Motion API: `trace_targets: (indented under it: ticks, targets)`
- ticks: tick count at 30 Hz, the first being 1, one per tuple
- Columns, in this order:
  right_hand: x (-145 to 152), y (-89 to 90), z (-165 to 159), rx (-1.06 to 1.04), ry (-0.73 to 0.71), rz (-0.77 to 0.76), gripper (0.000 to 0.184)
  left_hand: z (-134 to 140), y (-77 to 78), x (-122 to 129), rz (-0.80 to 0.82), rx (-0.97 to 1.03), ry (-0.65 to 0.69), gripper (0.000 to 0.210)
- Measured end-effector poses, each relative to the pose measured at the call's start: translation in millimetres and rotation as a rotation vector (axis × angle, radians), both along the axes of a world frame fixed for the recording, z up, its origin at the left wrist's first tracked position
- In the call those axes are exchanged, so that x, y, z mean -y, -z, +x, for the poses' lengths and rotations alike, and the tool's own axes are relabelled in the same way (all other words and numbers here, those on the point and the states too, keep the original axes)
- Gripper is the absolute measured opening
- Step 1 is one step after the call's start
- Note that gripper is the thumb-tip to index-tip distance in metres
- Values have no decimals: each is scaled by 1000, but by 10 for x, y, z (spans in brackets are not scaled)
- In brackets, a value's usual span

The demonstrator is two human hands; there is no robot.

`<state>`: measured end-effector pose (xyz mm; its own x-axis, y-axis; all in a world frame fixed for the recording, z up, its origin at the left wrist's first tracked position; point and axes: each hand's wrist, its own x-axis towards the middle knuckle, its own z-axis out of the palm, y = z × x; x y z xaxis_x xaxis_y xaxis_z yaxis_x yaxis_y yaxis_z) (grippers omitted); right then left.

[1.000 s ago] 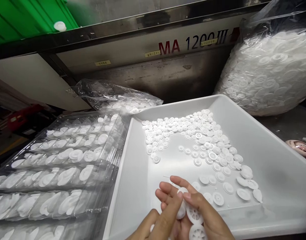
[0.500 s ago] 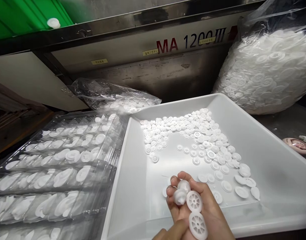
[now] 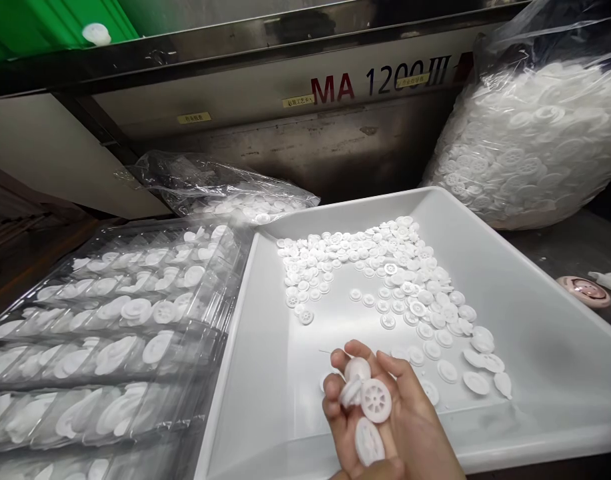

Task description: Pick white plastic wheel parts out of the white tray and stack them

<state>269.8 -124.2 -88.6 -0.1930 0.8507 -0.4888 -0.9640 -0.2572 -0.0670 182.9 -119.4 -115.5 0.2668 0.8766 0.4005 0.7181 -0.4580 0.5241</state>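
Note:
Several small white plastic spoked wheels lie in my right hand, which is palm up with its fingers curled around them. One wheel shows its spokes face-on, and another is tilted near the heel of the palm. From the bottom edge, a finger of my left hand reaches onto the right palm, just below the lowest wheel. The rest of that hand is cut off by the frame. Beneath both hands is a large light-grey plastic tray, with many loose white wheels spread over its far and right parts.
Clear compartmented trays of white parts stand left. A clear bag of parts lies behind the tray; a fuller bag stands back right. A pink round object lies at right. A machine panel runs behind.
The wheels have shifted in my right palm, and the lowest one has tilted. My left finger has moved right and down. The view has shifted slightly.

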Motion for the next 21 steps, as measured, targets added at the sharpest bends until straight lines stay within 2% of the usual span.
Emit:
trace_targets:
  ticks: [2,4,6,9,14,21]
  targets:
    - [23,17,15,-31,-18,-8,19,84,32,22,-91,140,37,47]
    - [60,32,34,-42,-29,11,32,180,94,53,-163,258,70,62]
    - [96,45,49,-36,-29,42,46,257,166,84,-201,304,55,70]
    - [120,54,56,-28,-14,70,52,294,225,97,-197,292,24,72]
    - [77,53,35,-7,-32,57,38,190,123,51,-149,254,14,64]
    - [24,95,-81,-2,-38,97,14,6,-44,-25,-43,176,25,31]
